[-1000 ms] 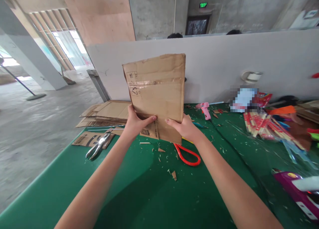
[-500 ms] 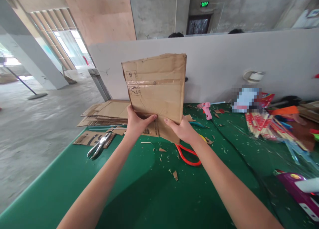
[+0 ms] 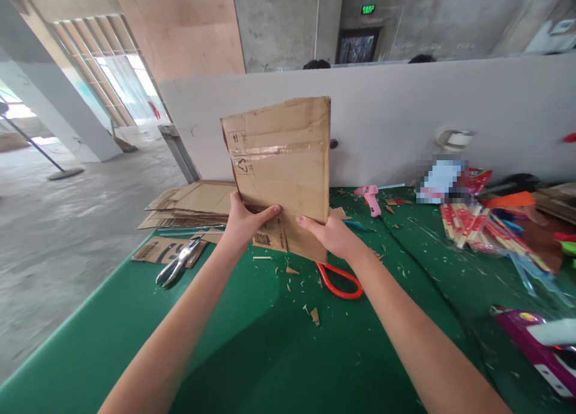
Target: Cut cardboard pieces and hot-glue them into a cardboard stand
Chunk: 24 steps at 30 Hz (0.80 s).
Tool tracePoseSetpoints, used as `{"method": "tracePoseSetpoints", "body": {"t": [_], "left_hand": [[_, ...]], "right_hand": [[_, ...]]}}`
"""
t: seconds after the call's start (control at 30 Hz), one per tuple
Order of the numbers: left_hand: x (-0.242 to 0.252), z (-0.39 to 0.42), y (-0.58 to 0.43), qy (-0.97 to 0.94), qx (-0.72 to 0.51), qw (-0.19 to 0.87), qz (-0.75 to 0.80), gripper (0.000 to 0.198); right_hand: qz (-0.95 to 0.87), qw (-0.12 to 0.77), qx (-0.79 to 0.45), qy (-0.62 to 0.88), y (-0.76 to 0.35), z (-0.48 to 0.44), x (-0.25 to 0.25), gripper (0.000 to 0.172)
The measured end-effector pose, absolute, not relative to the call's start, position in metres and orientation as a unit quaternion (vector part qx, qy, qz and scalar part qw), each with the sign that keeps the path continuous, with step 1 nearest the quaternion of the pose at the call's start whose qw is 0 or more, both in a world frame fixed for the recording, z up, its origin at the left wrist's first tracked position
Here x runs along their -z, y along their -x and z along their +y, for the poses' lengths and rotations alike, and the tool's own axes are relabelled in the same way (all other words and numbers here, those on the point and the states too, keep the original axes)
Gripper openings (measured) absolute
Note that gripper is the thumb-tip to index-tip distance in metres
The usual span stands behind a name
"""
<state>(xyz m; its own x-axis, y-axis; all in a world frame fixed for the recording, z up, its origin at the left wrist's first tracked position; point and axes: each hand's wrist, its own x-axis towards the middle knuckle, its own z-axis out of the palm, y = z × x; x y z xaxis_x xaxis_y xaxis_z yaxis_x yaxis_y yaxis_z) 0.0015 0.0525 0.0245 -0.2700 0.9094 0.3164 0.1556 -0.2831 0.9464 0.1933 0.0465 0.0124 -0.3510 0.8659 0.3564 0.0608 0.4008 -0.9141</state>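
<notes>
A flattened piece of brown cardboard box (image 3: 283, 162) stands upright in front of me, with printed symbols on its left and clear tape across it. My left hand (image 3: 245, 219) grips its lower left edge, thumb across the front. On the lower right edge, my right hand (image 3: 333, 231) holds it the same way; the fingers of both hands are hidden behind the board. Below the right hand lie red scissor handles (image 3: 342, 285), the blades out of sight. Silver pliers (image 3: 177, 267) rest on a printed cardboard strip (image 3: 153, 250) to the left.
A stack of cardboard (image 3: 193, 199) lies at the green table's back left. A pink glue gun (image 3: 371, 199) with a black cord, a bag of wooden sticks (image 3: 472, 225) and a purple device (image 3: 531, 348) are on the right. Small scraps litter the tabletop, and a white partition (image 3: 387, 114) borders it behind.
The cardboard has turned slightly, its right edge shifting a little left. Both hands keep their hold, and the whole view has moved slightly.
</notes>
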Motion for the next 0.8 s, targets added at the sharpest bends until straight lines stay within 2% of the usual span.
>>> {"method": "tracePoseSetpoints", "body": {"t": [0.37, 0.57, 0.8], "left_hand": [[-0.022, 0.053, -0.002, -0.5, -0.625, 0.29, 0.525, 0.068], [-0.036, 0.049, 0.006, -0.55, -0.589, 0.353, 0.476, 0.066], [-0.025, 0.053, -0.002, -0.503, -0.639, 0.308, 0.494, 0.06]], "right_hand": [[-0.69, 0.485, -0.413, 0.343, -0.184, 0.044, -0.008, 0.032], [-0.715, 0.437, -0.408, 0.363, -0.198, 0.04, -0.022, 0.028], [-0.732, 0.442, -0.388, 0.344, -0.191, 0.04, -0.019, 0.029]]}}
